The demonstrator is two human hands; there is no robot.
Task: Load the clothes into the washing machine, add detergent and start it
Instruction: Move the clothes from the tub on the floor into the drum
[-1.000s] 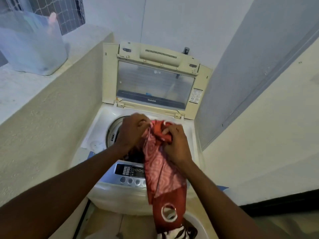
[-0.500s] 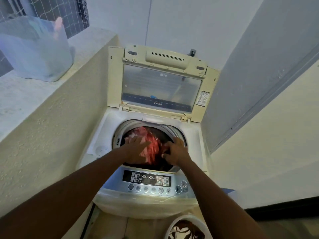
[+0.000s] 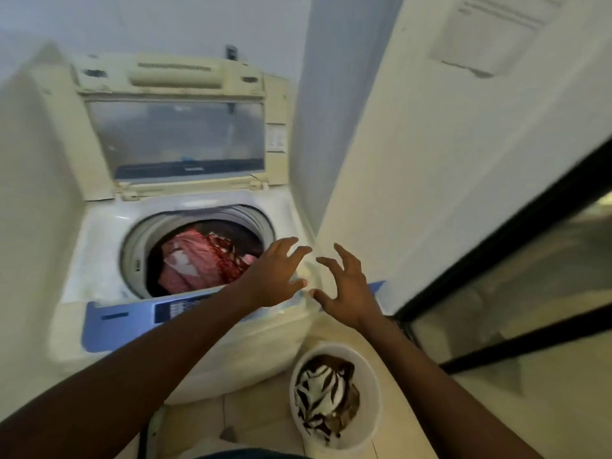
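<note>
I see both arms stretched forward. Left hand (image 3: 275,276) and right hand (image 3: 347,293) hover over the front right corner of the washing machine (image 3: 99,240), fingers spread wide, holding nothing. Red clothes (image 3: 198,263) lie in the drum, just left of left hand. Striped clothes (image 3: 318,389) sit in the white bucket (image 3: 372,402) on the floor, below right hand.

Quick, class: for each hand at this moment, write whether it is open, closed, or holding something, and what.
Left hand: open, fingers spread, holding nothing.
Right hand: open, fingers spread and slightly bent, holding nothing.
</note>
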